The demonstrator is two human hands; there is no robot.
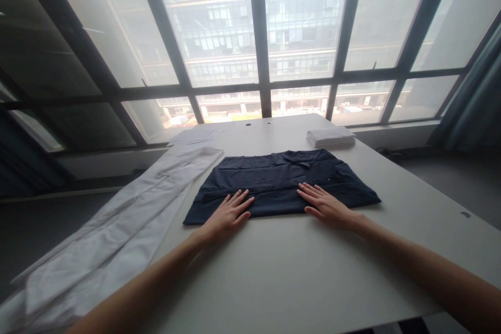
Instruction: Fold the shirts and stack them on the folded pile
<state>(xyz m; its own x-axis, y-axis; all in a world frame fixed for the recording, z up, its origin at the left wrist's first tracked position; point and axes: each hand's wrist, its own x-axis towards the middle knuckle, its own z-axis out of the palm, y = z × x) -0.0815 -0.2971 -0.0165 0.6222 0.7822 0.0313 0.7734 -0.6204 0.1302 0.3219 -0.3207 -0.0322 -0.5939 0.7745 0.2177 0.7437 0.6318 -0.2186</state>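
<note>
A dark navy garment [270, 175], which looks like a shirt with a collar at its far right part, lies folded on the white table [274, 271]. My left hand [230, 210] rests flat on its near left part, fingers stretched out. Palm down, my right hand [324, 204] lies on the near right part with the fingers spread. Neither hand grips the cloth. Fold lines run across the garment from side to side.
White cloth [113, 235] lies lengthwise along the table's left side and hangs over the edge. A folded white stack [331, 137] sits at the back right. White sheets [193, 136] lie at the back left. Large windows [223, 21] stand behind the table.
</note>
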